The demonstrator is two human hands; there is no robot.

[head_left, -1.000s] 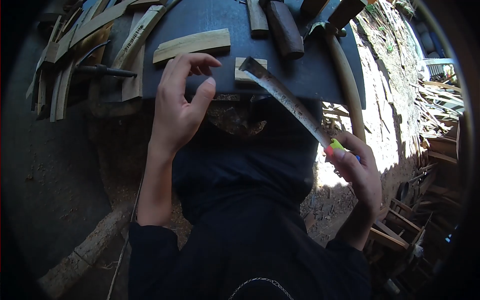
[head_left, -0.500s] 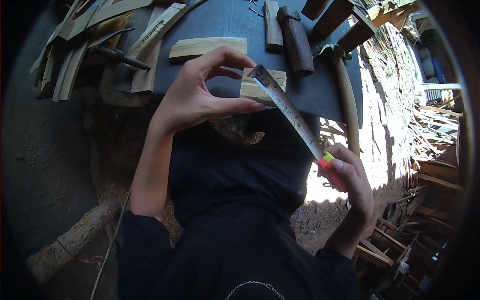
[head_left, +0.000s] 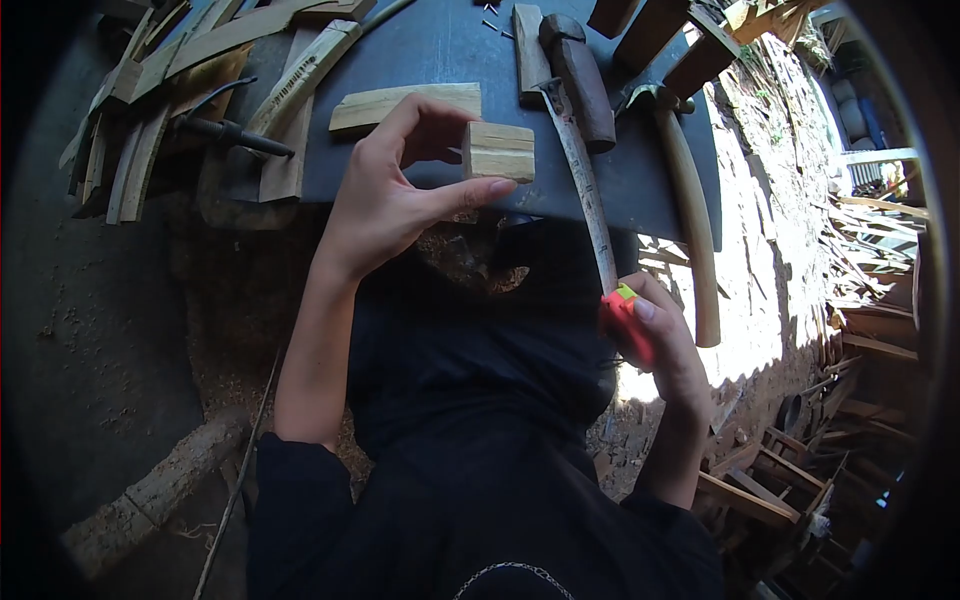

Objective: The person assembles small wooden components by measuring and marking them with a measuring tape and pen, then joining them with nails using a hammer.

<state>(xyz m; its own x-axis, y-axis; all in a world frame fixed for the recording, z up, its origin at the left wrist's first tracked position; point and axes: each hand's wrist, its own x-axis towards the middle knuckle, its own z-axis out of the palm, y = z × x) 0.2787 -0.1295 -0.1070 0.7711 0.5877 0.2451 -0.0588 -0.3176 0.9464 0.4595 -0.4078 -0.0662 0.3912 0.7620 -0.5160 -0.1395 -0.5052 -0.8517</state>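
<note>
Between the thumb and fingers of my left hand [head_left: 405, 185] is a small wooden block [head_left: 502, 152], held up over the near edge of the table. My right hand [head_left: 662, 335] grips a red and yellow tape measure [head_left: 627, 325]. Its worn metal blade [head_left: 582, 185] is pulled out and slants up to the left, with its hooked end above the table. The blade and the block are apart. Behind my left hand lies a longer piece of wood [head_left: 400, 107].
On the dark table [head_left: 460, 50] lie a hammer [head_left: 690, 200], a dark wooden mallet [head_left: 582, 90], a narrow wood strip [head_left: 530, 55] and a few nails [head_left: 492, 20]. Wood offcuts [head_left: 160, 100] and a clamp [head_left: 235, 135] crowd the left side. Scrap wood [head_left: 770, 480] is piled at lower right.
The tape blade has come away from the block and swung more upright. My right hand has moved left and slightly up with the tape measure. The block has turned and shifted slightly left.
</note>
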